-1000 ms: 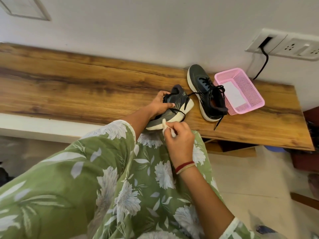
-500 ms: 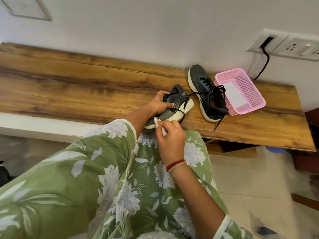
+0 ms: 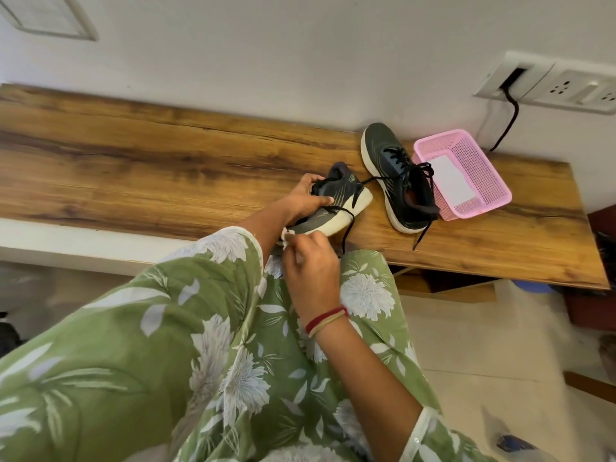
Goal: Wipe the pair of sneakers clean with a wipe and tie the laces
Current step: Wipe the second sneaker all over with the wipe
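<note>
On the head camera my left hand [image 3: 308, 198] grips the tilted sneaker [image 3: 336, 208] at the bench [image 3: 133, 168] edge, its long axis running up-right from the right hand [image 3: 311, 265]. That nearer hand pinches the wipe [image 3: 287, 235] at the sole's low end, where contact is hidden. The second sneaker [image 3: 396, 181] lies just right, laces loose.

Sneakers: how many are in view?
2. The held sneaker is gripped by the left hand at the bench's edge, the right hand holding a wipe at its toe; the second sneaker lies on the bench beside the pink basket.
</note>
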Demonstrator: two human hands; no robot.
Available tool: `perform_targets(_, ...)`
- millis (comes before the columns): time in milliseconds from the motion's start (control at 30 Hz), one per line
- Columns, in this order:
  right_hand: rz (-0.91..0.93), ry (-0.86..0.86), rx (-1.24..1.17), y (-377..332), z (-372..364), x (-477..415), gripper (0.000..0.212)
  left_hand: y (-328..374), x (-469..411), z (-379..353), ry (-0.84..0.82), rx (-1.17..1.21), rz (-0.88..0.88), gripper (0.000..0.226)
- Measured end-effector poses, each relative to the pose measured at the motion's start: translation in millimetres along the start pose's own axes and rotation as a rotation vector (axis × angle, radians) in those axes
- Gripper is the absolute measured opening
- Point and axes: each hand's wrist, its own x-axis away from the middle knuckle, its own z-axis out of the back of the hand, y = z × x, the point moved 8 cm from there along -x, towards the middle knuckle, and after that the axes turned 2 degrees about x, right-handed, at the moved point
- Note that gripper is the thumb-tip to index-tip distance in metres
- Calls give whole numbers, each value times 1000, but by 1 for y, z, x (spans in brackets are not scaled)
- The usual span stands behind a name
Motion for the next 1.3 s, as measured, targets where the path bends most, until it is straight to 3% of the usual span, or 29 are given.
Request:
perform_targets(233,106,-23,-24,-11,-12,5,15,2,3,4,20,-20,5,57)
perform_targets(333,-70,-67,-348,4,3,4,13,3,6,4,28,-7,10,58)
perform_targets(433,-423,139,-574,63,50,-17,20,1,4,4,12,10,4,58)
perform_targets(500,-594,264,-475,120,77,-45,22,-2,2,6,10,11,11,59)
perform_targets(533,-633,241,-383,143,81,-63,23,-4,1,7,15,4,15,58)
perform_targets(700,-590,-127,-2,201,41,-134,23,-6,-7,8,38,-1,-5,53)
perform_targets(933,-495,-388,93,209,-5,-163,21,-6,-9,3,17,17,-28,49)
perform_targets(1067,-500,-378,131,207,-7,-163,19,-4,-8,4,18,3,-34,50)
perform_targets(1300,-440,-242,230,159,5,-117,32,0,-3,2,38,5,-54,51)
